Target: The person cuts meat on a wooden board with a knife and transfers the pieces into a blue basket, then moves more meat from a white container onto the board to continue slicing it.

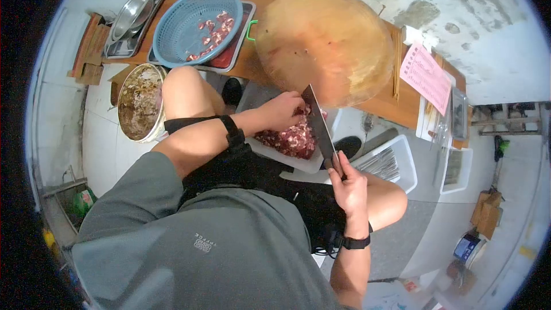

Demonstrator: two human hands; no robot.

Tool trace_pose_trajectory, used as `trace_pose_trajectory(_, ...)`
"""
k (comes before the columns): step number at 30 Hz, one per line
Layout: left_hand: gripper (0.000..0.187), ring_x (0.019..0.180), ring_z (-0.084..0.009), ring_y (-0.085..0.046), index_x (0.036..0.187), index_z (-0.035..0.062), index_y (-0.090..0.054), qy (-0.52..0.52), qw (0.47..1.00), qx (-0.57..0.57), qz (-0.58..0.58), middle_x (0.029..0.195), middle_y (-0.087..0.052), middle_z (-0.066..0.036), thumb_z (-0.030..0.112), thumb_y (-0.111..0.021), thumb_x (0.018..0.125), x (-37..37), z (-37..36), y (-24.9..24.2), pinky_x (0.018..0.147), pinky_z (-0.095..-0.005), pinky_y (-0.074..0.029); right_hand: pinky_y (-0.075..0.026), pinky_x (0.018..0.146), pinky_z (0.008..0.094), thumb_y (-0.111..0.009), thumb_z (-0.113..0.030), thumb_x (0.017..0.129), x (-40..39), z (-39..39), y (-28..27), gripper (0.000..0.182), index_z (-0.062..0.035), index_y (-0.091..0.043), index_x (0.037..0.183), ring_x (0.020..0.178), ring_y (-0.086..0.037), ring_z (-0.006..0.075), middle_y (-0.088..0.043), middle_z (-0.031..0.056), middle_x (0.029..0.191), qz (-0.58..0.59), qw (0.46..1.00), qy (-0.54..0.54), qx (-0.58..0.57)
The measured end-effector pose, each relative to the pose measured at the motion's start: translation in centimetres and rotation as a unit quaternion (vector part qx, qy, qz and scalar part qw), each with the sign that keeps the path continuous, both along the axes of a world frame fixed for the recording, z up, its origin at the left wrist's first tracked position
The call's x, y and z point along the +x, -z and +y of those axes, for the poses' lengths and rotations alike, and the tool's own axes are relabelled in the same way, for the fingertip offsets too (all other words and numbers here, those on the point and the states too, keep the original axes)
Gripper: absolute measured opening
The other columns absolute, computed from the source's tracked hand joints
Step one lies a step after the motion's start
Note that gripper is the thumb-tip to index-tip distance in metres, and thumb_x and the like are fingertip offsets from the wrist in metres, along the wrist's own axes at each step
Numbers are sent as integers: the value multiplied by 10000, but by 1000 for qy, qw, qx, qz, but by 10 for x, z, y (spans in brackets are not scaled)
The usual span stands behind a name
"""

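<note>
My right hand (349,186) is closed round the handle of a broad cleaver (321,123), whose blade points away from me over a white tub (261,148). Chopped red and white meat (294,139) lies in that tub, between my knees. My left hand (282,111) is at the blade's left side, above the meat, with its fingers curled; what they hold, if anything, is hidden. Just beyond the blade, a large round chopping board (324,40) rests on the wooden table (252,74).
A blue basket (189,20) with meat pieces stands at the table's left, near metal trays (123,49). A dirty bucket (140,103) is beside my left knee. Right of my right knee is a white bin of skewers (384,163). Pink paper (426,76) lies at the table's right.
</note>
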State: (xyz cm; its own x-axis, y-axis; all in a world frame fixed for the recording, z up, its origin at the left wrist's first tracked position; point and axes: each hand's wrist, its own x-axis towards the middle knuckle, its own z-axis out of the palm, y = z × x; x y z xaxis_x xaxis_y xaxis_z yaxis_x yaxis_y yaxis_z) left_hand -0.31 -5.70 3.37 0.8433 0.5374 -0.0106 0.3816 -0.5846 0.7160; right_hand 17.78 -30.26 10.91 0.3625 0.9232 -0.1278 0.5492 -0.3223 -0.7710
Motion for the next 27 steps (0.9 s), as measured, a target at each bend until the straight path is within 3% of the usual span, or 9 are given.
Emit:
trace_pose_trajectory(5,274,999,-422,-627,1028,-7,-667,-25,999,8,31,1028,-651,-227,203,-676,853,-4,2,-6,901,-492,-517,-565,782,426,-732,-177,873,-8,-2,-31,469,-73,-639,1321,903,-706,368,-720,201,987,-110,991,-35,-68)
trace_pose_trajectory(10,262,1021,-398,-641,998,36,-714,42,977,-88,187,1038,-680,-198,240,-652,846,7,2,-48,904,-473,-521,-554,871,351,-707,-124,901,-18,1,-34,449,-14,-620,1326,1000,-731,310,-724,210,1077,-59,994,-2,-87)
trace_pose_trajectory(12,294,1026,-386,-660,1043,59,-723,63,995,-7,79,1065,-701,-195,272,-642,857,2,13,-6,901,-482,-524,-535,913,323,-698,-98,909,-19,-1,-28,452,17,-603,1336,1028,-729,248,-728,202,1124,-51,998,-23,-24)
trace_pose_trajectory(14,355,1017,-423,-641,1083,28,-689,68,995,8,69,1068,-676,-224,321,-634,891,-8,34,-52,901,-502,-523,-476,1005,292,-642,-43,947,-21,-1,-29,467,111,-528,1373,1151,-642,166,-697,166,1254,70,994,61,-50)
trace_pose_trajectory(19,371,951,-404,-679,1029,12,-707,-86,981,86,150,1022,-706,-227,352,-655,891,-54,144,-115,862,-492,-540,-483,989,312,-648,-50,937,-19,5,-20,490,116,-515,1378,1146,-657,207,-684,210,1252,74,993,89,-18)
trace_pose_trajectory(20,338,920,-396,-687,984,22,-711,-107,983,138,56,982,-716,-213,342,-665,883,-76,172,-114,833,-484,-542,-512,941,323,-671,-72,920,-20,7,-19,491,102,-542,1361,1100,-689,224,-709,224,1197,60,993,97,5)
trace_pose_trajectory(22,326,899,-358,-698,967,52,-715,-181,961,94,189,927,-728,-176,356,-701,849,-106,235,-119,798,-455,-543,-507,946,323,-662,-62,926,-19,10,-13,487,107,-536,1365,1094,-679,210,-705,223,1210,70,993,98,4)
trace_pose_trajectory(24,387,885,-378,-688,945,12,-727,-194,961,100,171,911,-713,-228,331,-722,727,-144,271,-108,782,-463,-539,-503,953,319,-652,-46,928,-22,16,-13,482,111,-531,1367,1097,-671,200,-701,224,1217,66,994,85,-23)
trace_pose_trajectory(27,465,975,-371,-688,1073,19,-714,-182,950,89,236,1016,-721,-221,324,-735,721,-177,308,-72,843,-460,-534,-502,956,318,-644,-31,924,-31,27,-19,479,114,-531,1366,1101,-673,198,-699,234,1216,81,992,87,-31)
